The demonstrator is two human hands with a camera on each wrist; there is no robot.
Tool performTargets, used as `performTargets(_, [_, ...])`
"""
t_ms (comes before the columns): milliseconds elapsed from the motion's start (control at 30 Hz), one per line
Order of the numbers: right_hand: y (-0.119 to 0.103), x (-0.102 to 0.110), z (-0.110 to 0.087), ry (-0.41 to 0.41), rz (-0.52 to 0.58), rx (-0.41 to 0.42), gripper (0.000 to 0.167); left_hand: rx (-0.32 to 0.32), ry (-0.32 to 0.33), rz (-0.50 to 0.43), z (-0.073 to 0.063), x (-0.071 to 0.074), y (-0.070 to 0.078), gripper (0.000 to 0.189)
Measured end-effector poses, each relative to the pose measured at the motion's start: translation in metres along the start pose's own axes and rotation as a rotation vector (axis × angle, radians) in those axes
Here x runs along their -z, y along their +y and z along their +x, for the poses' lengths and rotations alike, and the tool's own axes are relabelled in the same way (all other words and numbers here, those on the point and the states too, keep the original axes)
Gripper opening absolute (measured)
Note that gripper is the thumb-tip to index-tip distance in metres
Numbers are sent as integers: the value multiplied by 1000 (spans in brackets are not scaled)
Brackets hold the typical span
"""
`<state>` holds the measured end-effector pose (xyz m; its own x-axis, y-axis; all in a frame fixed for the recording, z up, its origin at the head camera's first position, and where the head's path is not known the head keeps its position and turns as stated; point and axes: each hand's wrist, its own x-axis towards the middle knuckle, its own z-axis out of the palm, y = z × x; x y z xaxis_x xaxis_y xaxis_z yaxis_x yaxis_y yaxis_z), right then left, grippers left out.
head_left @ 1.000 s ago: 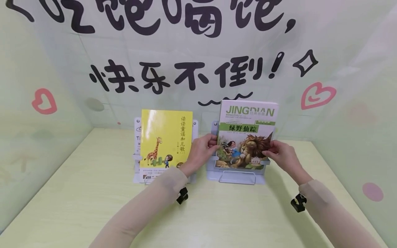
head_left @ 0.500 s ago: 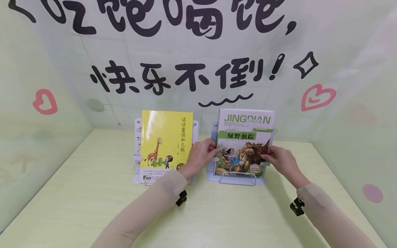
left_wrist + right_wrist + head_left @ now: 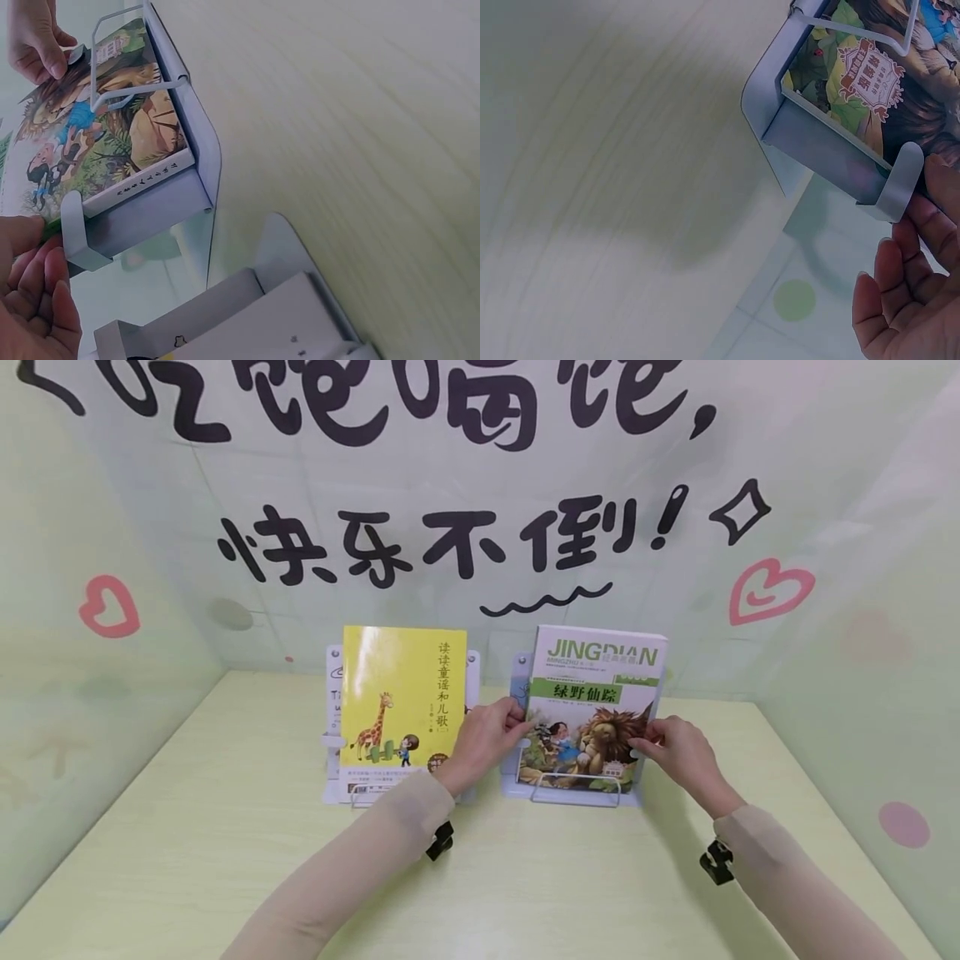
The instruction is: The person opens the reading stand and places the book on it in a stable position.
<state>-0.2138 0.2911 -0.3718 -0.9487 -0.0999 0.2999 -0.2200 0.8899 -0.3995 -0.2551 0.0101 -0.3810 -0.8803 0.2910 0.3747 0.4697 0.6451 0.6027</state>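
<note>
A children's book with a lion and a girl on its cover (image 3: pixel 588 727) stands upright in a pale blue metal book stand (image 3: pixel 515 781). My left hand (image 3: pixel 489 739) pinches its left edge, thumb on the cover, just above the stand's side clip (image 3: pixel 75 229). On the opposite edge, my right hand (image 3: pixel 684 758) grips the book between thumb and fingers, close to the other clip (image 3: pixel 904 180). The book's lower edge sits behind the wire front guard (image 3: pixel 576 802), down at the stand's ledge in the left wrist view. Its back is hidden.
To the left, a yellow giraffe book (image 3: pixel 397 693) stands in a second, white stand (image 3: pixel 332 768), partly covered by my left forearm. A printed backdrop (image 3: pixel 300 610) rises behind both stands on the pale wooden table (image 3: pixel 187 827).
The lion book has come down between the side clips, and its lower edge is now behind the wire guard. Both hands keep their hold; the right one has lowered with it. The yellow book stays put.
</note>
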Motion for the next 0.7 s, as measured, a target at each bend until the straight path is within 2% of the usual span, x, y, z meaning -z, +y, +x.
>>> performTargets(233, [1,-1,-1,-36,-17,-47,25,-9,-3,-1,0,-1,-2,14])
performTargets(433, [4,-1,-2,-34,15,-44,22,23,-69,-31,2,2,-2,12])
performTargets(567, [5,4,-2,-24,46,-45,21,21,-97,-39,1,14,-4,16])
performTargets(700, [6,10,-1,9,73,-54,27,8,-82,1,0,38,-10,22])
